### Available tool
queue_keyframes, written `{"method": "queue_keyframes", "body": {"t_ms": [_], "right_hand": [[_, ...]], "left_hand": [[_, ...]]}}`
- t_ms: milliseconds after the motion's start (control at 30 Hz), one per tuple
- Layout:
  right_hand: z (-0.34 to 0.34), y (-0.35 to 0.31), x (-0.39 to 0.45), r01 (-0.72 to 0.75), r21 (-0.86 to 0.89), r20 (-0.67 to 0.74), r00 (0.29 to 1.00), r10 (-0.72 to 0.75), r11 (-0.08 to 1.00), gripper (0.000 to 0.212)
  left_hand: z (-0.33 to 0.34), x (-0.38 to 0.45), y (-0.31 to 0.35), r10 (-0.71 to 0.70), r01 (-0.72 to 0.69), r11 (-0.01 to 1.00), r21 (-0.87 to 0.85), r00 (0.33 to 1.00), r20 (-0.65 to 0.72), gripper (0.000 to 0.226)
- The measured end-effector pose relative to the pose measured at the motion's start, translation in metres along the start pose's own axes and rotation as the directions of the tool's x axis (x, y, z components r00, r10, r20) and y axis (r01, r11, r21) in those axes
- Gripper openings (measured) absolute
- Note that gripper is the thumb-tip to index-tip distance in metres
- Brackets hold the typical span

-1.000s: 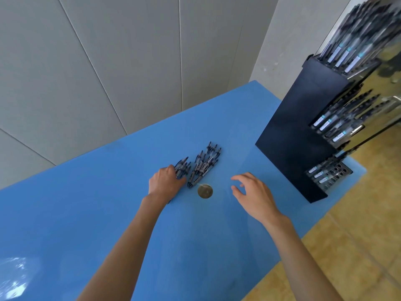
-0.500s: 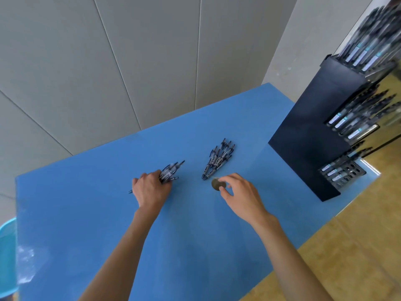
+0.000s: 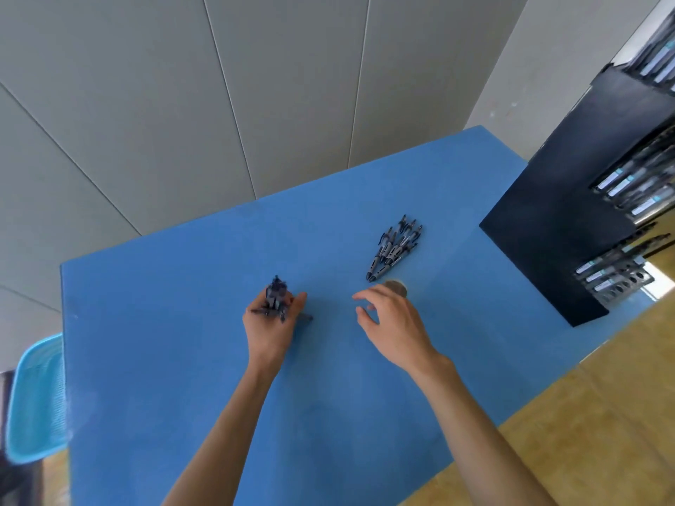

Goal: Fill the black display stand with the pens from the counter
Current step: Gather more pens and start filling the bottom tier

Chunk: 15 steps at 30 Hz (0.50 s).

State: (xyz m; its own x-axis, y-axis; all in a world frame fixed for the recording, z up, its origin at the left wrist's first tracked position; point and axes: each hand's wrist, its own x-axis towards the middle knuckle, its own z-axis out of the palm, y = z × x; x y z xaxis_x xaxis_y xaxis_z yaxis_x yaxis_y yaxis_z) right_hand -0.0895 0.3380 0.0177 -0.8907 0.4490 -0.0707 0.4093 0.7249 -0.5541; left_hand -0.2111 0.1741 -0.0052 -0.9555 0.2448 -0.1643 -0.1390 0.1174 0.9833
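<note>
A blue counter fills the middle of the view, set into a corner of pale grey panelled walls, with yellowish tiled floor along its near right edge and a light blue basket off its left side. The black display stand sits at the counter's far right, its tiers already holding pens. A loose pile of pens lies mid-counter, just beyond a small round brownish disc. The left hand is curled round a small bunch of pens. The right hand hovers with fingers loosely spread, holding nothing, beside the disc.
</note>
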Motion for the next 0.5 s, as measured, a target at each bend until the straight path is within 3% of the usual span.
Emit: {"method": "queue_keyframes", "body": {"t_ms": [133, 267, 400, 500], "right_hand": [[0.000, 0.006, -0.009, -0.026, -0.002, -0.008, 1.000, 0.026, 1.000, 0.024], [-0.008, 0.015, -0.019, -0.068, -0.012, -0.022, 0.997, 0.068, 0.998, 0.023], [-0.019, 0.021, -0.026, -0.085, 0.001, -0.052, 0.995, 0.085, 0.996, 0.024], [-0.031, 0.028, -0.034, -0.111, 0.018, -0.083, 0.990, 0.113, 0.994, 0.023]], "left_hand": [[-0.002, 0.002, -0.002, 0.009, -0.009, 1.000, -0.002, 1.000, -0.018, 0.041], [0.006, 0.002, -0.001, 0.037, -0.037, 0.993, 0.109, 0.999, 0.002, 0.046], [0.016, 0.003, 0.003, -0.013, 0.020, 0.988, 0.152, 0.999, -0.049, 0.043], [0.024, 0.000, 0.016, -0.005, 0.004, 0.973, 0.231, 1.000, 0.003, 0.050]]}}
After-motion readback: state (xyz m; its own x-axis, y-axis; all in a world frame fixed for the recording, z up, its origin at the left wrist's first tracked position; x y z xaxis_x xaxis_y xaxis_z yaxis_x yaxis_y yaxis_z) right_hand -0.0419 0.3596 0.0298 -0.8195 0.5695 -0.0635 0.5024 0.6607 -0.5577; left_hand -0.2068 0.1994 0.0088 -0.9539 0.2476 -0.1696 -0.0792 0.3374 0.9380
